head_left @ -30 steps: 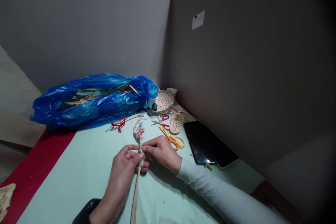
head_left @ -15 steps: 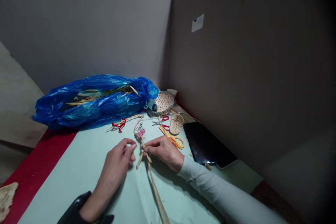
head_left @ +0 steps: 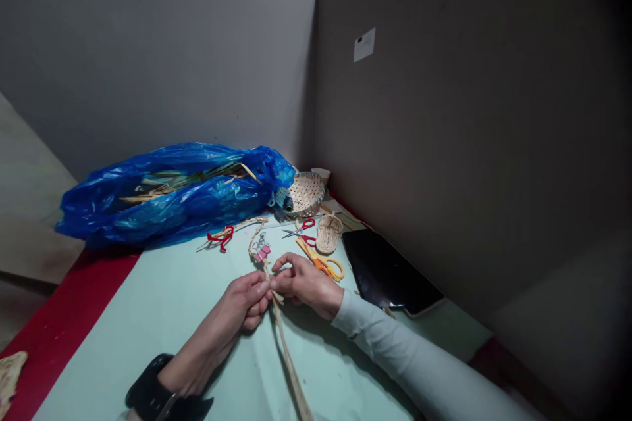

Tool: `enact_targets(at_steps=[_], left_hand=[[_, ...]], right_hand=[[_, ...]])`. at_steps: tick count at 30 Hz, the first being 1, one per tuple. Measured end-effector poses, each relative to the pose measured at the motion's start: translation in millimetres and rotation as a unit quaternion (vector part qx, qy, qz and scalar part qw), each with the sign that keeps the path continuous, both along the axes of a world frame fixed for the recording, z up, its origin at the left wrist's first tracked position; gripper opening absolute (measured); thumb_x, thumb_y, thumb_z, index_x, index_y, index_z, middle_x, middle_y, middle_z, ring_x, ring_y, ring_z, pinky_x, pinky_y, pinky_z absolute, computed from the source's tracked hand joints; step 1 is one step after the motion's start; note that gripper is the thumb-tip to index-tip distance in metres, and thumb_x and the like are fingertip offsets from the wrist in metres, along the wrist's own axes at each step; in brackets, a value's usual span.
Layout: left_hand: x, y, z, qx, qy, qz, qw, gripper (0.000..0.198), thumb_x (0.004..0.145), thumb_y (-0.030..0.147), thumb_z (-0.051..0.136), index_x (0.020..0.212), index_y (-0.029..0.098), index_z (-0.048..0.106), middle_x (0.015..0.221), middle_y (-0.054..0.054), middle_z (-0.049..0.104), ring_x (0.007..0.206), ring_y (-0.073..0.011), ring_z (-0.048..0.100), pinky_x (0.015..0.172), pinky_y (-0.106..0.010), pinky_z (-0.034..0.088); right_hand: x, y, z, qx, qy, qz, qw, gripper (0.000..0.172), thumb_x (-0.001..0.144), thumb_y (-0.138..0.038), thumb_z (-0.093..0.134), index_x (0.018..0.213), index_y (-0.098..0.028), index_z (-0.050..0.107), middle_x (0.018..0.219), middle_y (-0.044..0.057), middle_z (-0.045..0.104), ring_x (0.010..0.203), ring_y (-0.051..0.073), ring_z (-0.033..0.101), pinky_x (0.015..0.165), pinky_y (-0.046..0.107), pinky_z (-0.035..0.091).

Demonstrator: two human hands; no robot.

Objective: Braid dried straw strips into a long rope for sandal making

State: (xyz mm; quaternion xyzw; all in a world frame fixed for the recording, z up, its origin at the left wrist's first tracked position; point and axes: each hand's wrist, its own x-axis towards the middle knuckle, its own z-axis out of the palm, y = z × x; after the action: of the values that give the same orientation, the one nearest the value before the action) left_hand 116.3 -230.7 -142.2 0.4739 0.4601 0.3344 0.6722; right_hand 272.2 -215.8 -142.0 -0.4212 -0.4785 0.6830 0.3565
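A thin braid of dried plant fibre (head_left: 267,270) runs down the table from a pink binder clip (head_left: 262,252). My left hand (head_left: 249,299) is closed on its lower end, thumb and fingers pinching the strands. From the other side my right hand (head_left: 306,283) pinches the same spot, its fingertips meeting those of the left. One long, flat strand (head_left: 291,368) trails from between the hands toward the near edge. Short strand ends stick out just below the fingers. Exactly which strand each hand pinches is partly hidden.
Behind lies a blue plastic bag (head_left: 172,210) of dried stalks, with a woven basket (head_left: 307,194) beside it. Red-handled scissors (head_left: 307,231), yellow scissors (head_left: 326,264), a small woven slipper (head_left: 329,233), red pipe cleaners (head_left: 222,237) and a black tablet (head_left: 385,270) surround the work.
My left hand has moved right and closed on the braid, where it was apart from it before. The right hand stays at the braid, its index finger now raised more.
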Motion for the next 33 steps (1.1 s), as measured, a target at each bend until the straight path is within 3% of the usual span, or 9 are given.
enact_targets(at_steps=[4, 8, 10, 15, 19, 24, 26, 29, 33], left_hand=[[-0.4, -1.2, -3.1, 0.029, 0.055, 0.043, 0.997, 0.028, 0.073, 0.042, 0.064, 0.07, 0.019, 0.048, 0.051, 0.007, 0.048, 0.038, -0.0027, 0.023, 0.039, -0.019, 0.012], [2.3, -3.5, -1.8, 0.058, 0.084, 0.071, 0.992, 0.025, 0.072, 0.037, 0.063, 0.062, 0.018, 0.049, 0.046, 0.006, 0.05, 0.034, -0.0031, 0.026, 0.038, -0.02, 0.013], [3.6, -4.3, 0.3, 0.068, 0.094, 0.076, 0.99, 0.023, 0.07, 0.033, 0.064, 0.06, 0.017, 0.051, 0.046, 0.005, 0.052, 0.036, -0.0035, 0.029, 0.039, -0.019, 0.015], [3.2, -4.9, -0.2, 0.054, 0.093, 0.081, 0.991, 0.022, 0.07, 0.034, 0.064, 0.063, 0.016, 0.054, 0.049, 0.003, 0.057, 0.036, -0.0029, 0.026, 0.039, -0.019, 0.013], [-1.7, -5.7, -5.0, 0.009, 0.059, 0.086, 0.995, 0.022, 0.069, 0.036, 0.065, 0.068, 0.016, 0.055, 0.038, 0.01, 0.04, 0.034, -0.0029, 0.023, 0.038, -0.018, 0.012], [-8.3, -6.3, -5.9, 0.006, -0.011, 0.062, 0.998, 0.022, 0.07, 0.034, 0.067, 0.074, 0.014, 0.059, 0.047, 0.007, 0.046, 0.041, -0.0042, 0.034, 0.041, -0.017, 0.025], [-9.8, -6.6, -5.0, 0.002, -0.023, 0.063, 0.998, 0.021, 0.072, 0.033, 0.067, 0.075, 0.013, 0.06, 0.048, 0.007, 0.046, 0.041, -0.0043, 0.035, 0.041, -0.017, 0.025], [-11.1, -7.4, -2.3, -0.001, -0.011, 0.075, 0.997, 0.02, 0.071, 0.031, 0.069, 0.074, 0.013, 0.06, 0.045, 0.008, 0.045, 0.039, -0.0038, 0.031, 0.04, -0.017, 0.019], [-11.7, -9.2, 3.8, 0.009, -0.018, 0.069, 0.997, 0.016, 0.07, 0.026, 0.069, 0.076, 0.013, 0.061, 0.054, 0.005, 0.052, 0.042, -0.0034, 0.032, 0.041, -0.017, 0.02]], right_hand=[[4.8, 2.8, 2.4, 0.079, -0.106, 0.026, 0.991, 0.019, 0.076, -0.013, 0.06, 0.091, -0.018, 0.05, 0.058, -0.009, 0.048, 0.049, 0.007, 0.037, 0.046, 0.019, 0.029], [12.3, 4.3, 9.3, 0.269, -0.261, 0.062, 0.925, 0.009, 0.08, -0.018, 0.06, 0.089, -0.016, 0.061, 0.065, -0.002, 0.065, 0.063, 0.011, 0.055, 0.061, 0.021, 0.037], [15.7, 4.3, 12.9, 0.322, -0.3, 0.085, 0.894, 0.013, 0.084, -0.02, 0.055, 0.079, -0.015, 0.066, 0.067, 0.0, 0.069, 0.065, 0.012, 0.058, 0.064, 0.022, 0.037], [15.6, -0.3, 18.5, 0.353, -0.38, 0.058, 0.853, 0.02, 0.081, -0.022, 0.055, 0.069, -0.015, 0.069, 0.061, 0.002, 0.067, 0.056, 0.011, 0.053, 0.055, 0.023, 0.03], [6.4, -13.5, 18.1, 0.385, -0.392, 0.038, 0.835, 0.019, 0.083, -0.022, 0.052, 0.076, -0.016, 0.069, 0.062, 0.002, 0.065, 0.054, 0.011, 0.051, 0.052, 0.024, 0.026], [-2.2, -30.1, 10.6, 0.5, -0.433, 0.082, 0.746, 0.019, 0.087, -0.02, 0.046, 0.09, -0.016, 0.064, 0.075, 0.005, 0.068, 0.06, 0.014, 0.054, 0.056, 0.027, 0.025], [-1.8, -31.5, 11.0, 0.522, -0.438, 0.104, 0.725, 0.02, 0.088, -0.021, 0.046, 0.094, -0.016, 0.065, 0.08, 0.006, 0.068, 0.065, 0.015, 0.056, 0.058, 0.028, 0.025], [2.4, -26.0, 18.6, 0.494, -0.409, 0.103, 0.76, 0.024, 0.091, -0.032, 0.05, 0.087, -0.019, 0.07, 0.078, 0.004, 0.068, 0.07, 0.016, 0.058, 0.06, 0.027, 0.029], [8.7, -10.3, 26.4, 0.389, -0.391, -0.011, 0.834, 0.03, 0.09, -0.04, 0.053, 0.089, -0.017, 0.072, 0.083, 0.006, 0.07, 0.072, 0.015, 0.057, 0.065, 0.025, 0.034]])
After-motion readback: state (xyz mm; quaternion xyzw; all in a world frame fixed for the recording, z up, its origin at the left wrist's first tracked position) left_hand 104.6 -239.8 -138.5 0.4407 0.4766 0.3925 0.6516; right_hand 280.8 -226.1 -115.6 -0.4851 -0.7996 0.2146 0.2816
